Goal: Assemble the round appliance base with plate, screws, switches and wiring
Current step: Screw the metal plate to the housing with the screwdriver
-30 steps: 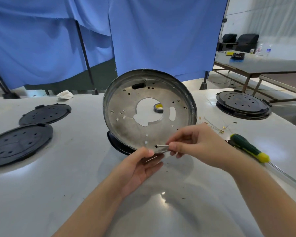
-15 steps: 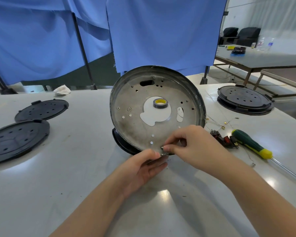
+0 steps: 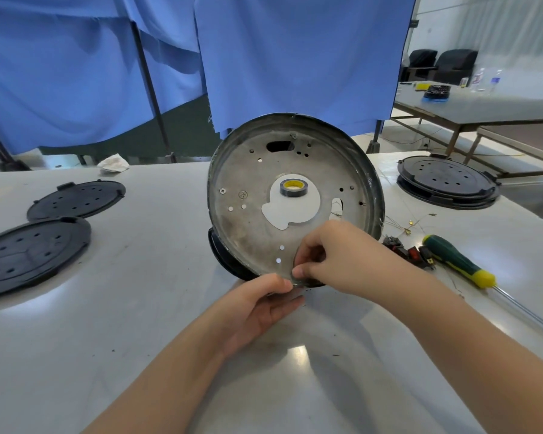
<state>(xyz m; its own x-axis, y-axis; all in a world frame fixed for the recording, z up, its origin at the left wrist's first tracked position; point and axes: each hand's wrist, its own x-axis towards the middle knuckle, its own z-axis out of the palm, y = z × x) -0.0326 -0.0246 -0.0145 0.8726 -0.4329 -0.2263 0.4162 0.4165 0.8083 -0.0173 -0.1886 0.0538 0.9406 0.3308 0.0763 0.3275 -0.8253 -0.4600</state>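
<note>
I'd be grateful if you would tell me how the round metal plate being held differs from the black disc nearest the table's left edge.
The metal plate is grey and stands tilted on edge, gripped at its lower rim by the left hand and right hand; the black disc lies flat on the table, untouched. The metal plate has a large central cut-out; the black disc shows only small holes. Both are round and perforated.
</note>
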